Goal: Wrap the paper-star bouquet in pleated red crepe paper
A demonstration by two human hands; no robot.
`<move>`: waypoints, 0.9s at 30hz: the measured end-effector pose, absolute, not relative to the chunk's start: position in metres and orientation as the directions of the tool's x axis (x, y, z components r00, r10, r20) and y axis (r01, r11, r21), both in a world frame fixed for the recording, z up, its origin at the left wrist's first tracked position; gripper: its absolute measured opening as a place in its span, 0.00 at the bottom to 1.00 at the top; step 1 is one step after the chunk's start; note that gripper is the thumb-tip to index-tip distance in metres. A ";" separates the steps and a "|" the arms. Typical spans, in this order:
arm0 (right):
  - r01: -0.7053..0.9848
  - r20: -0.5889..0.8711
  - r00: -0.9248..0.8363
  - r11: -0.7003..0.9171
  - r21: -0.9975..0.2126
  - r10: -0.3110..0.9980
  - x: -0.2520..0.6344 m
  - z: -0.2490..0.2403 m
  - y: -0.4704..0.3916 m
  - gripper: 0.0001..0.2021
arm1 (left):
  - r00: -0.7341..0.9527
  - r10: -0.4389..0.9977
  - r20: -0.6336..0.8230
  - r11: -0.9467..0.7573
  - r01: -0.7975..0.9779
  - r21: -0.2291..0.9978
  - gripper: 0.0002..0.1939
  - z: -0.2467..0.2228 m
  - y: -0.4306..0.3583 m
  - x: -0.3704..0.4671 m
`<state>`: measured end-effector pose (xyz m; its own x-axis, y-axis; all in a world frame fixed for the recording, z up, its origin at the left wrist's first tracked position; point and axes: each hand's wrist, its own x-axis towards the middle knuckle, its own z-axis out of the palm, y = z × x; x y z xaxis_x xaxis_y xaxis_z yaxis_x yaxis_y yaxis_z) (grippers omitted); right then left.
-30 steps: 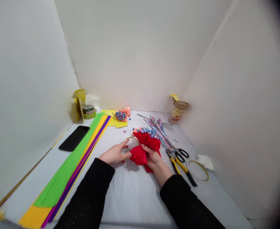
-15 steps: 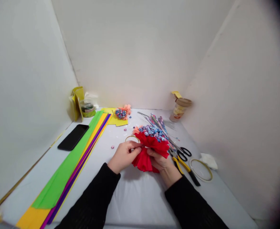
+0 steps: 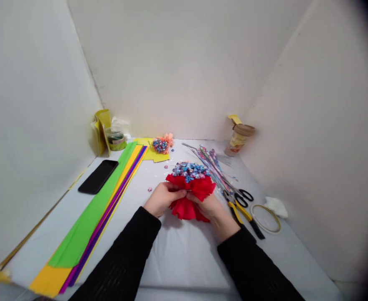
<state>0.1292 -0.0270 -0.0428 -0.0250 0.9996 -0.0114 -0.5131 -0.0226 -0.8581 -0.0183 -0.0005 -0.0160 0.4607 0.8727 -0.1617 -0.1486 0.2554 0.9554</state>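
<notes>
your left hand (image 3: 162, 198) and right hand (image 3: 208, 205) meet at the narrow waist of the red paper (image 3: 186, 210), fingers pinched on it, below the small flowers (image 3: 190, 169) and over the middle of the table (image 3: 184, 261). the step appears to be gathering that waist; the next move likely calls for a steady right-hand pinch while the left evens the folds.

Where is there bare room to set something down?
Bare white tabletop shows between the two black sleeves, and right of the right sleeve, nearer than the round gold-edged tape ring. A narrower wedge lies left of the long green paper, nearer than the flat black phone. It's crowded right of the red ruffled-paper bouquet: yellow-handled pliers, black-handled scissors.
</notes>
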 end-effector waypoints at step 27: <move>-0.113 0.159 0.196 0.183 -0.977 0.968 0.141 -0.032 -0.034 0.03 | 0.225 0.974 -0.001 0.041 -0.174 0.984 0.12 -0.020 -0.003 -0.007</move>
